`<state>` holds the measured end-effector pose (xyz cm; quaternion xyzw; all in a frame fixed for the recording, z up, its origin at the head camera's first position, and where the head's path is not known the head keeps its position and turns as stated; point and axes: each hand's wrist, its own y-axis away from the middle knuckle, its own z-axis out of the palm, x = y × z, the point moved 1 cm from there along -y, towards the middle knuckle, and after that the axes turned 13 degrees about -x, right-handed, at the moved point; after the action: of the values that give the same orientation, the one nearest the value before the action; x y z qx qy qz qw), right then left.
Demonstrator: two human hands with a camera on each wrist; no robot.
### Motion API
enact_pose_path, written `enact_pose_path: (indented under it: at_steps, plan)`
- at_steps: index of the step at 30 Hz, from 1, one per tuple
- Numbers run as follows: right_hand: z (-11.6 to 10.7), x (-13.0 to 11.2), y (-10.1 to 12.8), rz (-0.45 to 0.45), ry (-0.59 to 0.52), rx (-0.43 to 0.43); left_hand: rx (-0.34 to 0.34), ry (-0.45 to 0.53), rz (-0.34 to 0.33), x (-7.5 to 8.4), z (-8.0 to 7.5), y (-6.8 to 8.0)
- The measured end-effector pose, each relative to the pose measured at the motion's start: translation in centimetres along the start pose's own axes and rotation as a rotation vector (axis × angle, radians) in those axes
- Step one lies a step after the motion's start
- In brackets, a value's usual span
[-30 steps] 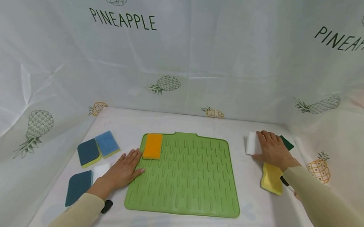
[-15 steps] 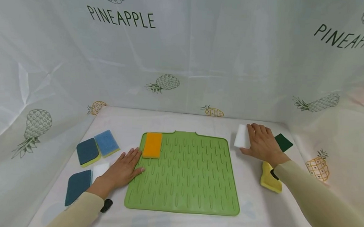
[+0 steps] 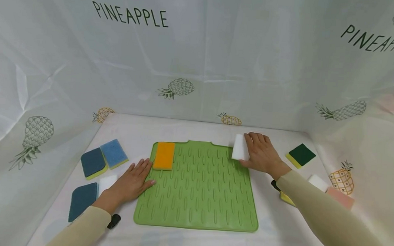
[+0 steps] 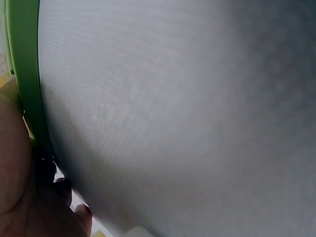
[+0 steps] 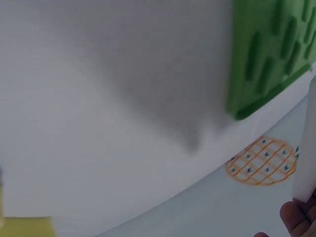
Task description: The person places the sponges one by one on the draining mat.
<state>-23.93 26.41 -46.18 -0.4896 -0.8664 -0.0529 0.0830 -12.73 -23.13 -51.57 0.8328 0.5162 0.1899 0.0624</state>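
A green ridged mat (image 3: 199, 197) lies flat in the middle of the white table, its edge also in the left wrist view (image 4: 22, 74) and the right wrist view (image 5: 266, 59). An orange sponge (image 3: 163, 156) sits on its far left corner. My right hand (image 3: 260, 154) grips a white sponge block (image 3: 240, 147) over the mat's far right corner; the block's edge (image 5: 307, 148) shows at the right wrist. My left hand (image 3: 133, 183) lies flat, fingers straight, on the mat's left edge.
Left of the mat lie a dark blue sponge (image 3: 94, 163), a light blue sponge (image 3: 114, 154), another dark blue sponge (image 3: 81, 201) and a white block (image 3: 108, 182). On the right are a green-and-yellow sponge (image 3: 300, 155), a white block (image 3: 318, 182), a pink sponge (image 3: 340, 197) and a yellow sponge (image 3: 284, 198). A pineapple-print curtain encloses the table.
My right hand has carried the white sponge block leftward from the table's right side to the mat's far right corner, uncovering the sponges there. The left hand has stayed put.
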Motion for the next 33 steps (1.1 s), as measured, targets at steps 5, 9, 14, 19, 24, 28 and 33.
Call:
enact_pose_path:
  at_steps: [5, 9, 14, 19, 24, 28, 33]
  plan:
    - [-0.3, -2.6, -1.5, -0.055, 0.010, 0.035, 0.001, -0.003, 0.005, 0.1, -0.3, 0.1]
    - [-0.4, -4.8, -2.8, -0.084, -0.024, 0.041, 0.009, 0.007, 0.009, 0.1, -0.4, 0.2]
    - [-0.4, -7.6, -4.4, -0.119, -0.056, 0.025, 0.004, 0.012, 0.008, 0.1, -0.3, 0.1]
    - [-0.5, -10.0, -5.8, -0.146, -0.082, -0.029, 0.001, 0.014, 0.008, 0.0, 0.0, -0.1]
    - [-0.9, -12.0, -6.8, -0.176, -0.103, -0.096, 0.007, 0.010, 0.008, 0.0, 0.0, -0.1]
    - [-1.0, -13.4, -7.6, -0.194, -0.114, -0.147, 0.011, 0.013, 0.005, 0.1, 0.0, 0.1]
    - [-0.9, -15.0, -8.7, -0.197, -0.149, -0.195, 0.013, 0.016, 0.002, 0.0, 0.2, 0.0]
